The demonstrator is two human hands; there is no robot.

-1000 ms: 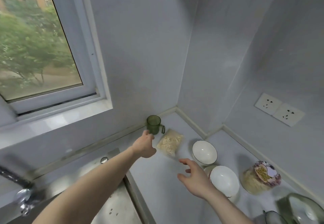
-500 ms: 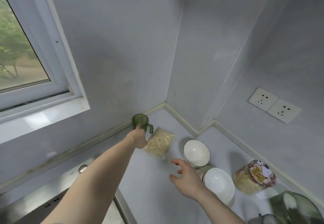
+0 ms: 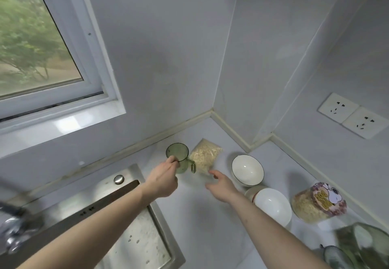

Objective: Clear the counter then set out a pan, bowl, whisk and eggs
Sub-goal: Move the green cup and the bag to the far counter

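A green translucent cup (image 3: 179, 156) with a handle stands near the back wall on the pale counter (image 3: 195, 209). My left hand (image 3: 163, 179) pinches its near rim. Just right of the cup lies a clear bag of pale flakes (image 3: 205, 156). My right hand (image 3: 221, 184) hovers open, fingers spread, with its fingertips at the bag's near end. A white bowl with a dark rim (image 3: 247, 169) sits right of the bag, and a second white bowl (image 3: 272, 206) rests nearer, stacked on something.
A steel sink (image 3: 134, 237) lies at the lower left with a tap (image 3: 14, 228) at the left edge. A jar of oats with a cartoon lid (image 3: 317, 204) stands at the right. Green glassware (image 3: 362, 245) fills the bottom right corner. Wall sockets (image 3: 353, 115) are above.
My left hand has closed its fingers on the cup's rim. My right hand has moved forward to the near end of the bag. The camera view has swung back to the left.
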